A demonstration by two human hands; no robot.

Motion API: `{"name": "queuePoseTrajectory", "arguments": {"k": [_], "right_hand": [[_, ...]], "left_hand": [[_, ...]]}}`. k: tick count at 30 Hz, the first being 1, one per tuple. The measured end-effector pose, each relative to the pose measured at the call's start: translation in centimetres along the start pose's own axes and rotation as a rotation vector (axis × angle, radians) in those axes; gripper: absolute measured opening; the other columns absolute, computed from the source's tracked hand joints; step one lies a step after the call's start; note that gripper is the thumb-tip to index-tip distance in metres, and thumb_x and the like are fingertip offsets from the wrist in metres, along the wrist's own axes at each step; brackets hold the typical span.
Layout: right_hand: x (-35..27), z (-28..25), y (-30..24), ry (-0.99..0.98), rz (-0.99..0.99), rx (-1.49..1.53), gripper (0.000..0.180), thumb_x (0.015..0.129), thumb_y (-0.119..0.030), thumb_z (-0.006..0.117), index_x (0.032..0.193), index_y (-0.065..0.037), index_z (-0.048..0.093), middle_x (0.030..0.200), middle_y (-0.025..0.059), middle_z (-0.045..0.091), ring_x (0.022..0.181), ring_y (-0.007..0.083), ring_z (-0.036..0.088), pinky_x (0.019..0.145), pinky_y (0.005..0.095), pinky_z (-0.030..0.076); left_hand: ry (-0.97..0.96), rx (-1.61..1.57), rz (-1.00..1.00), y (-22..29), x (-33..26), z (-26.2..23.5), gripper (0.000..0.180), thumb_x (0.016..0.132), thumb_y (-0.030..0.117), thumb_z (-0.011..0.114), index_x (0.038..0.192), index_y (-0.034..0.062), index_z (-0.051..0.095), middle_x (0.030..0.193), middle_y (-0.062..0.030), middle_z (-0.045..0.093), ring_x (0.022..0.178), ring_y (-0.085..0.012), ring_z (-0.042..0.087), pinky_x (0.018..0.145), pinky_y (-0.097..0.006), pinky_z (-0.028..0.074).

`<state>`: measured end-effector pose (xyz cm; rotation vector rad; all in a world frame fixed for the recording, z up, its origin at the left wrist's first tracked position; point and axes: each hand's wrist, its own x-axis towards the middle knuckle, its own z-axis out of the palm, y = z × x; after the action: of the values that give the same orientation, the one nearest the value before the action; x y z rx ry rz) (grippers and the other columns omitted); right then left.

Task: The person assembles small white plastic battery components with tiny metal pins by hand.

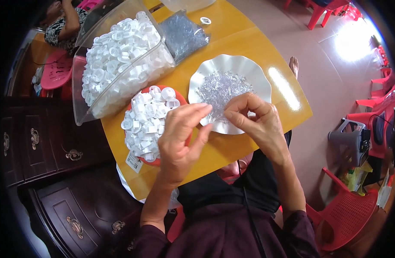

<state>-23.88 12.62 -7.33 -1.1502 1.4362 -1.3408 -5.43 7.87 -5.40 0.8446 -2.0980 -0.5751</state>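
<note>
Clear plastic sticks lie heaped in the scalloped white dish. Over its near right edge, the right hand pinches narrowly; whether it holds something, I cannot tell. At the dish's near left, the left hand has thumb and forefinger apart, nothing visible between. Left of the dish, white plastic caps fill a red bowl. Picking small pieces seems the present step; the next move calls for a delicate fingertip grip.

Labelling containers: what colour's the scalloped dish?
White scalloped dish; shows best in the head view.
</note>
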Motion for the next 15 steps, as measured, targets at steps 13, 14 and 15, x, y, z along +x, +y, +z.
{"name": "queuePoseTrajectory", "arguments": {"k": [13, 14, 15], "right_hand": [[-2.3, 1.6, -0.8, -0.044, 0.03, 0.032, 0.013, 0.086, -0.014, 0.074, 0.09, -0.003, 0.068, 0.077, 0.0025, 0.059, 0.06, 0.0087, 0.048, 0.054, 0.026, 0.039], [-2.5, 1.7, -0.4, -0.033, 0.035, 0.039, 0.012, 0.086, -0.013, 0.074, 0.091, -0.003, 0.069, 0.076, 0.002, 0.059, 0.06, 0.008, 0.048, 0.054, 0.0255, 0.039], [-2.6, 1.7, -0.1, -0.022, 0.039, 0.046, 0.012, 0.086, -0.013, 0.074, 0.091, -0.004, 0.069, 0.075, 0.0016, 0.059, 0.06, 0.0073, 0.048, 0.053, 0.0249, 0.038]], "left_hand": [[0.002, -0.57, -0.44, 0.1, -2.8, 0.9, 0.027, 0.086, -0.007, 0.068, 0.112, 0.0007, 0.068, 0.099, -0.0044, 0.067, 0.087, -0.0101, 0.063, 0.078, -0.024, 0.052], [0.024, -0.728, -0.561, 0.2, -3.1, 0.7, 0.025, 0.088, -0.005, 0.067, 0.113, -0.0005, 0.067, 0.1, -0.0053, 0.067, 0.088, -0.0097, 0.063, 0.08, -0.024, 0.052], [0.049, -0.888, -0.682, 0.3, -3.2, 0.6, 0.024, 0.09, -0.004, 0.066, 0.113, -0.0016, 0.065, 0.1, -0.0061, 0.068, 0.089, -0.0094, 0.064, 0.081, -0.023, 0.052]]}}
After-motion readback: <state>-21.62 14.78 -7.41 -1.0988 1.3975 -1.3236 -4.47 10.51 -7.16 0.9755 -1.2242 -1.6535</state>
